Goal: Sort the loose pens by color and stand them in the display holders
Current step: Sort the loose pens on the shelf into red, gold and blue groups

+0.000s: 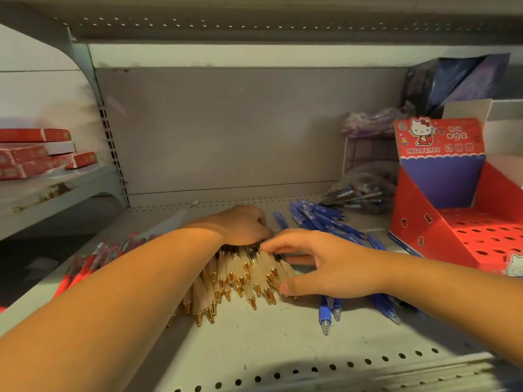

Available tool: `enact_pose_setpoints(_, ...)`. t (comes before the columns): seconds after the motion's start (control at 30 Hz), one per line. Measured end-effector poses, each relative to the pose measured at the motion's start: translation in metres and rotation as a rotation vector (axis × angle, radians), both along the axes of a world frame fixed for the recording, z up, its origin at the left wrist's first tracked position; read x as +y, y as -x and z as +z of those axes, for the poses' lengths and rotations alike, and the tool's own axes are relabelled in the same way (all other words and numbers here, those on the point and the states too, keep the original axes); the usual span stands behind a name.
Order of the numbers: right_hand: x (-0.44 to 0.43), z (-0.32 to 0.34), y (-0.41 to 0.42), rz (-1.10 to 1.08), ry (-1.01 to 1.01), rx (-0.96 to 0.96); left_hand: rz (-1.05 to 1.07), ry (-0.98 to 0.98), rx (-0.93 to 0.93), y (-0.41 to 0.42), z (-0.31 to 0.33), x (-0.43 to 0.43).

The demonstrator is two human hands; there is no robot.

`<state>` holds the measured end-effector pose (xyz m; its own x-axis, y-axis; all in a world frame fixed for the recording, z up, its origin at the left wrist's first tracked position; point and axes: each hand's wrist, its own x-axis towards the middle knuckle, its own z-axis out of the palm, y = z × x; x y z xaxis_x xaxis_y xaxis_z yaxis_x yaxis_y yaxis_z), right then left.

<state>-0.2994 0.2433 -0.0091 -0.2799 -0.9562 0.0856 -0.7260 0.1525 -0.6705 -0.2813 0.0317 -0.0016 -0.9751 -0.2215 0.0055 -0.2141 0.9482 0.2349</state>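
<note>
A pile of cream pens with gold tips (240, 281) lies in the middle of the grey shelf (283, 349). My left hand (243, 226) rests curled over the far end of this pile. My right hand (317, 264) cups the pile's right side, fingertips touching the pens' dark upper ends. Blue pens (319, 219) lie loose to the right and under my right wrist. Red pens (93, 258) lie at the left, partly hidden by my left forearm. A red display holder with a perforated insert (486, 236) stands at the right.
A clear bag of blue pens (359, 193) and purple packages (370, 123) sit at the back right. Red boxes (36, 154) are stacked on the neighbouring shelf at left. An upper shelf hangs close overhead.
</note>
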Motion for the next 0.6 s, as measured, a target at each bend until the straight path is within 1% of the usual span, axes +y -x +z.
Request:
enact_pose_setpoints(0.07, -0.001, 0.002, 0.001, 0.001, -0.003, -0.071, -0.032, -0.001, 0.008, -0.002, 0.003, 0.0)
enact_pose_setpoints(0.1, -0.001, 0.003, 0.002, -0.019, 0.007, -0.075, -0.047, -0.001, 0.01, -0.003, 0.003, 0.0)
enact_pose_setpoints(0.2, -0.002, 0.008, 0.007, -0.174, 0.091, 0.037, -0.057, -0.016, 0.006, -0.005, 0.004, 0.003)
enact_pose_setpoints(0.27, 0.001, 0.01, 0.01, -0.278, 0.112, 0.115, -0.05, -0.036, -0.012, -0.007, 0.005, 0.008)
enact_pose_setpoints(0.33, 0.003, 0.009, 0.011, -0.29, 0.028, 0.208, -0.063, -0.017, -0.06, -0.008, 0.006, 0.015)
enact_pose_setpoints(0.4, 0.004, 0.008, 0.011, -0.24, -0.085, 0.27, -0.077, 0.032, -0.13, -0.009, 0.007, 0.022)
enact_pose_setpoints(0.47, 0.002, 0.007, 0.01, -0.198, -0.108, 0.194, -0.1, 0.045, -0.149, -0.011, 0.008, 0.025)
enact_pose_setpoints(0.53, 0.0, 0.008, 0.009, -0.192, -0.074, 0.091, -0.132, 0.018, -0.141, -0.016, 0.01, 0.024)
enact_pose_setpoints(0.6, -0.001, 0.008, 0.011, -0.239, -0.03, 0.128, -0.137, 0.011, -0.143, -0.021, 0.014, 0.02)
